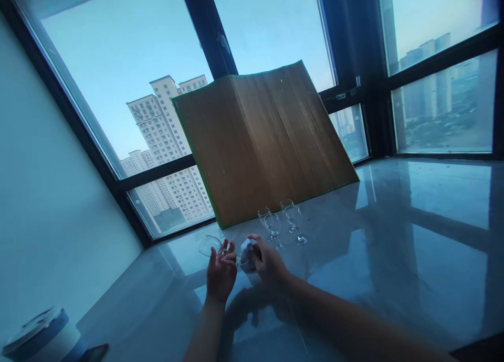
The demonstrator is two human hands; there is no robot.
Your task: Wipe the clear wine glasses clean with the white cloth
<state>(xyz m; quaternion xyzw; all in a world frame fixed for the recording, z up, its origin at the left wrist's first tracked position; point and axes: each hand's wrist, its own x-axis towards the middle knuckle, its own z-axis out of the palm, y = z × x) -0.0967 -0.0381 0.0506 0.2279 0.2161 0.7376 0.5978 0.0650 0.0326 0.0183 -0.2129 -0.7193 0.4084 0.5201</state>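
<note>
My left hand (pixel 222 273) is closed round the stem of a small clear stemmed glass (pixel 208 245), which lies tilted with its bowl pointing left. My right hand (pixel 268 259) pinches a crumpled white cloth (pixel 247 252), close against the left hand's fingers. The stemmed glass's foot end is toward the cloth; whether they touch I cannot tell. Just beyond the right hand, several clear stemmed glasses (pixel 272 225) stand upright in a close group on the glossy surface.
A brown wooden-looking panel (pixel 268 141) with green edging leans against the window frame behind the glasses. The shiny pale surface (pixel 378 267) reflects the windows. At the lower left stand a blue-and-white round container (pixel 43 336) and a dark flat object (pixel 95 353). A white wall rises at left.
</note>
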